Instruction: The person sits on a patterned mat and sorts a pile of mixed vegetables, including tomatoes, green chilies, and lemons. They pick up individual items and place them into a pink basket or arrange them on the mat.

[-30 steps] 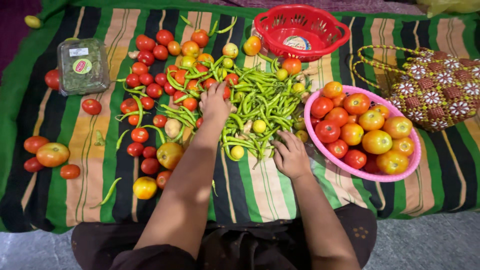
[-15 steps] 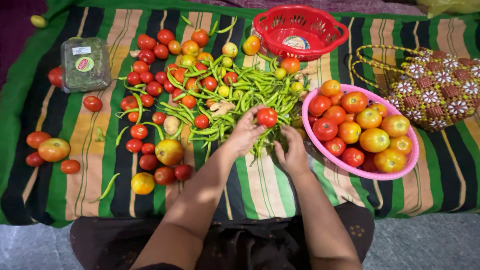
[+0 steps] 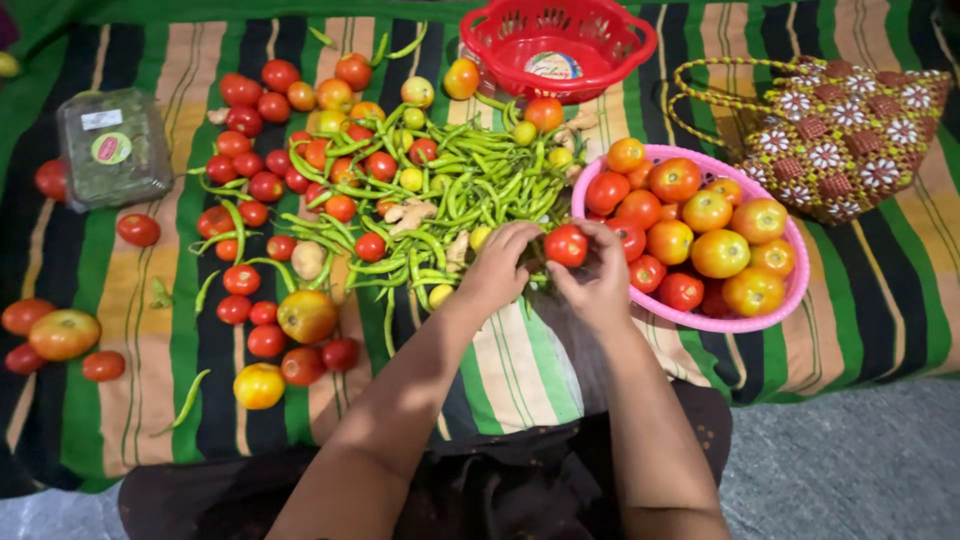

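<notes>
**Both hands on one small red tomato at the pink basket's rim**

Left hand and right hand meet over a small red tomato; fingertips of both close around its sides, just beside the near-left rim of the pink basket.

Handling, as judged: light, round, smooth-skinned and somewhat slippery; firm but bruisable. Grip across the widest part with light, even pressure.

Near: striped cloth, with both forearms crossing it.

Middle: green chillies piled beside loose cherry tomatoes. The basket holds larger red and orange tomatoes.

Far: a red basket, a woven bag and a clear herb box.

Hidden: the tomato's underside and stem end, both palms, and whatever lies beneath the chilli pile. The red basket is cut off at the frame's top.
</notes>
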